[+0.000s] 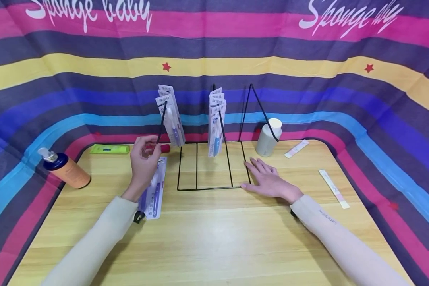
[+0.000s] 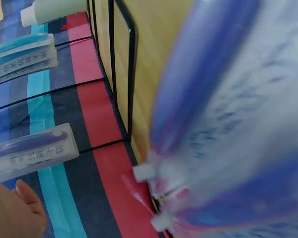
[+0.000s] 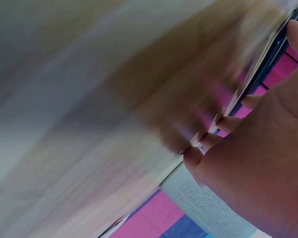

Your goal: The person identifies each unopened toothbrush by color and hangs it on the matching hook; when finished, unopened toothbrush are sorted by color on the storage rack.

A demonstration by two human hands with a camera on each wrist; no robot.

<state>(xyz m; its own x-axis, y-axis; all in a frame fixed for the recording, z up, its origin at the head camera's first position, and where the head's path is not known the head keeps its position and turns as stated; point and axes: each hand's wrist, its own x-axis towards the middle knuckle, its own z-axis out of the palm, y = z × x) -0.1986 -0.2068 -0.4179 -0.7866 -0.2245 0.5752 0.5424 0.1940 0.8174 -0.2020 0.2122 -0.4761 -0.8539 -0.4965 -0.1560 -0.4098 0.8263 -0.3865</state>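
A black wire rack [image 1: 196,188] stands on the table, with packaged toothbrushes [image 1: 174,123] hanging on its left prong and more toothbrush packs [image 1: 216,131] on its middle prong. My left hand [image 1: 145,155] has its thumb and fingers curled together at the front tip of the left prong, close beside the hanging packs [image 2: 32,151]. Beneath the left wrist lie purple toothbrush packs [image 1: 155,194], large and blurred in the left wrist view. My right hand [image 1: 268,180] rests with extended fingers on the rack's right base wire. The right prong [image 1: 259,101] carries nothing.
A white bottle [image 1: 268,139] stands behind the right prong. At left are an orange pump bottle [image 1: 69,171], a green tube [image 1: 111,149] and a red item [image 1: 165,148]. Two slim white packets [image 1: 296,149] lie at right. A striped cloth [image 1: 203,47] backs the table.
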